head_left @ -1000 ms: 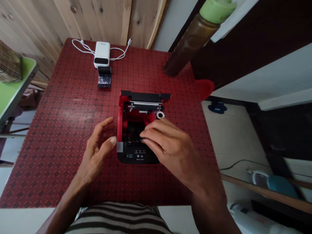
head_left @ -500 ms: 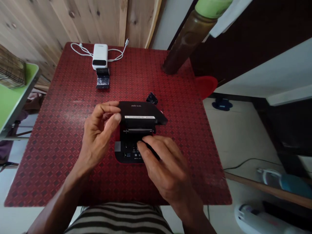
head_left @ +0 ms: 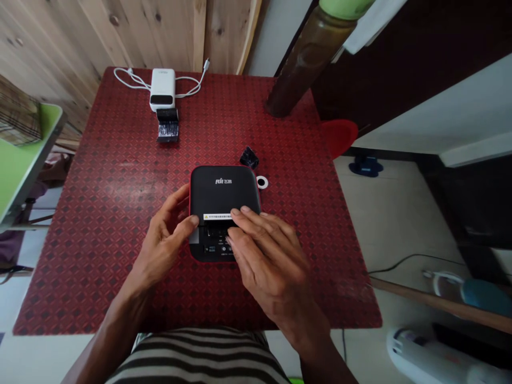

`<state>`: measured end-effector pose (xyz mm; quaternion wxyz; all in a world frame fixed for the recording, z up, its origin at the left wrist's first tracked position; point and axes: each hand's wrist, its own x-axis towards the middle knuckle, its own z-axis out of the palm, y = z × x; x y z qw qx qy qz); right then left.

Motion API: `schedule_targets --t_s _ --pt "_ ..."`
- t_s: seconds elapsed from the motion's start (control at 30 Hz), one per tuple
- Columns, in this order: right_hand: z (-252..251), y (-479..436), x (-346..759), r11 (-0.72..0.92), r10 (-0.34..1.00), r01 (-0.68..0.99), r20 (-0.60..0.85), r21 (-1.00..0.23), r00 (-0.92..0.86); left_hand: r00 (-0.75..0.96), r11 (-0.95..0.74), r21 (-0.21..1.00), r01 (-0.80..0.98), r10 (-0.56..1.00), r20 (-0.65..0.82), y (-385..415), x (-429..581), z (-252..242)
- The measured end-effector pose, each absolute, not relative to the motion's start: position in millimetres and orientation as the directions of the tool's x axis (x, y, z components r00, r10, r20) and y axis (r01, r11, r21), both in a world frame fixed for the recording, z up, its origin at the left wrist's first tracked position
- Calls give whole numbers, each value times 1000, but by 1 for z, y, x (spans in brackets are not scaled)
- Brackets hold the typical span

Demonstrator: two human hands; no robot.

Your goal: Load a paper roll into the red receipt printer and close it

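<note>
A small black printer with a red rim [head_left: 222, 194] sits in the middle of the red patterned table [head_left: 100, 213], its lid down. My left hand [head_left: 166, 242] touches its left front corner with thumb and fingertips. My right hand [head_left: 266, 261] lies flat over the front of the printer, fingers stretched out on the lid's front edge and the button panel. Neither hand holds anything. A small white ring-shaped spool [head_left: 262, 182] and a little black piece [head_left: 249, 158] lie just right of and behind the printer.
At the table's far edge are a white box-shaped device [head_left: 162, 89] with a white cable [head_left: 132, 79] and a black part [head_left: 167, 125] in front of it. A brown bottle with a green cap [head_left: 304, 58] stands far right. A green-topped table [head_left: 24, 149] is at left.
The printer's lid, open with the red inside showing, swung down and is now shut. My left hand came off the lid to the left front corner; my right hand flattened on the front.
</note>
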<state>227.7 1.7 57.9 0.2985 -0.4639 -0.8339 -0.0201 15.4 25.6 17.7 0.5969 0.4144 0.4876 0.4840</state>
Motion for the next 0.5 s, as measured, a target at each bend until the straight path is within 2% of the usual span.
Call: schedule_targets --t_s 0.33,0.5 --pt "53 1 226 553 776 780 523 -292 -354 15 174 973 -151 985 -173 24 20 17" --pt "42 -12 232 509 809 732 542 -453 -227 36 183 971 -155 983 -179 13 14 13"
